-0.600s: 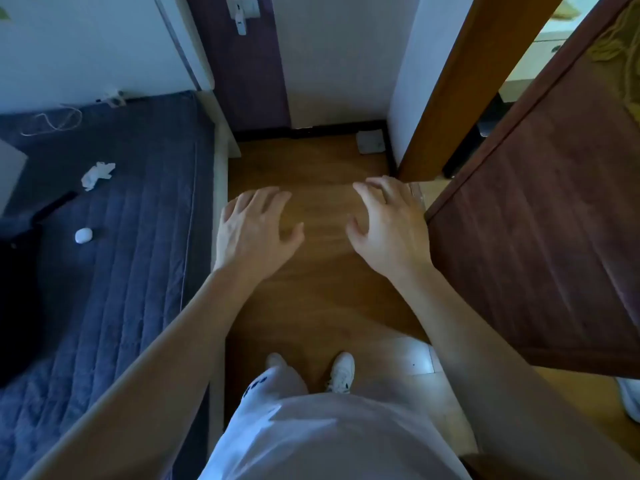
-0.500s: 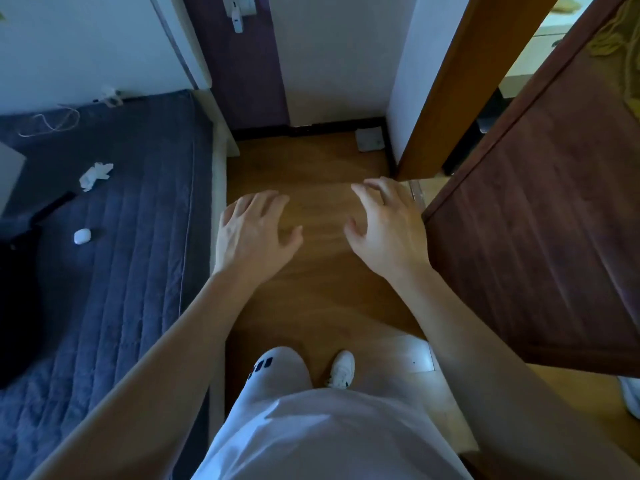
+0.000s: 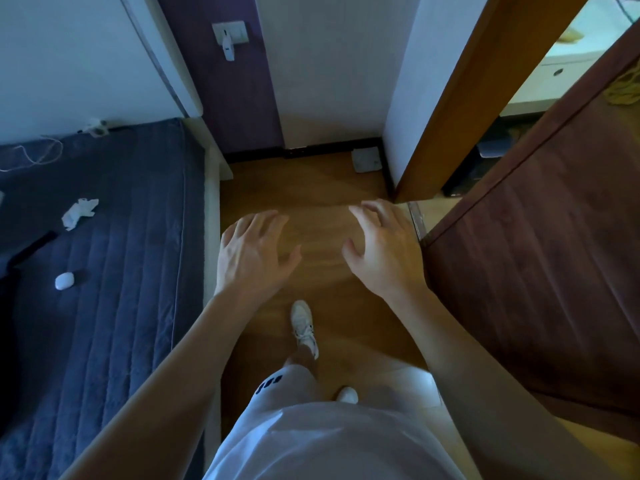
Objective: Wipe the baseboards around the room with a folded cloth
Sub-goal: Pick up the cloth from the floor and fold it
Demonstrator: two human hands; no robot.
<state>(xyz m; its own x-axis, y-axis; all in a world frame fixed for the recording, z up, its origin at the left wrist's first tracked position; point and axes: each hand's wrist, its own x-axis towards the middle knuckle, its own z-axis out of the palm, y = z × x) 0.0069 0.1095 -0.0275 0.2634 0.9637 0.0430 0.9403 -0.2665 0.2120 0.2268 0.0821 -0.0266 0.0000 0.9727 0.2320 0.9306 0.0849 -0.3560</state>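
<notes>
Wooden floor point(image 3: 311, 188): folded cloth point(image 3: 366, 160) lies at twelve o'clock from the nearer right hand point(image 3: 382, 251); left hand point(image 3: 252, 259) likewise spread, empty.

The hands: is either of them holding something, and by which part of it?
Nothing is held. The left hand and the right hand are both empty, with fingers spread, above the wooden floor.

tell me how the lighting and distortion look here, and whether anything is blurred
Head view: dim, bluish light over the bed; much brighter daylight past the door frame, which the wide-angle lens tilts steeply; left hand and right hand fairly sharp; white shirt at the bottom soft.
</notes>
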